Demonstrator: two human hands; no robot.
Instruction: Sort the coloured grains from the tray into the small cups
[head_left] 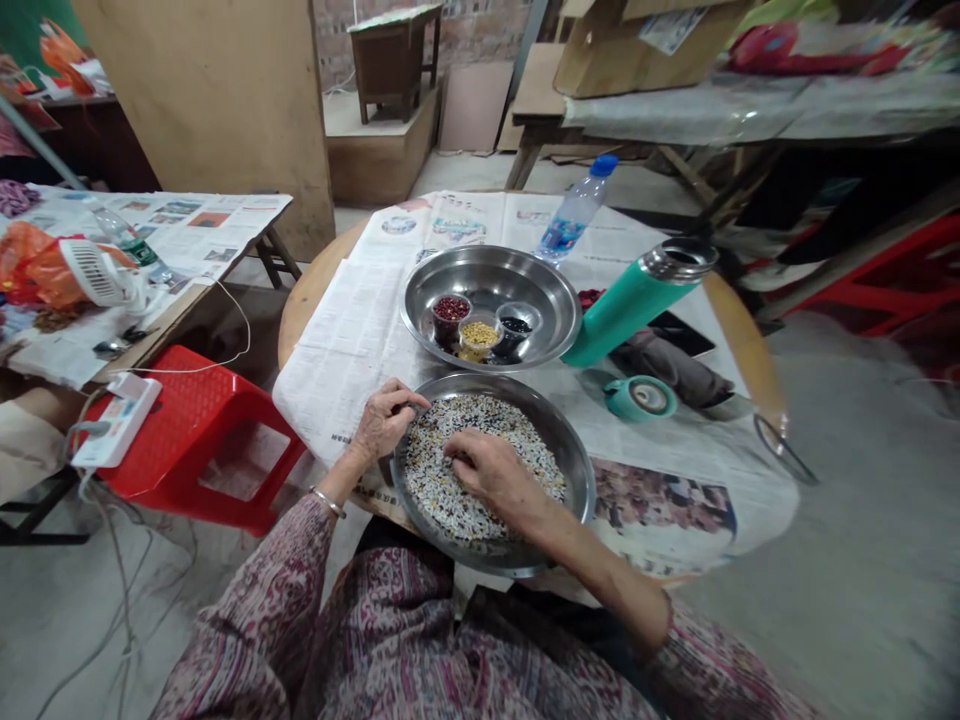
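A steel basin [581,470] at the table's near edge holds white grains [480,520] mixed with dark and yellow bits. At its upper left rim, my left hand [386,418] has its fingers closed over the edge. My right hand [499,478] is over the grains, fingers curled down with the tips close together; whatever is between them is hidden. Just beyond stands a second steel basin [495,262]. In it are clear cups of dark red beans [451,308], yellow beans [480,334] and black beans [516,325].
Newspaper [345,340] covers the round table. On the right are a tilted green thermos [630,305], its green lid [640,397] and a dark folded umbrella-like bundle [671,368]. A water bottle [576,210] stands behind. A red stool [199,440] bearing a power strip [118,420] is at left.
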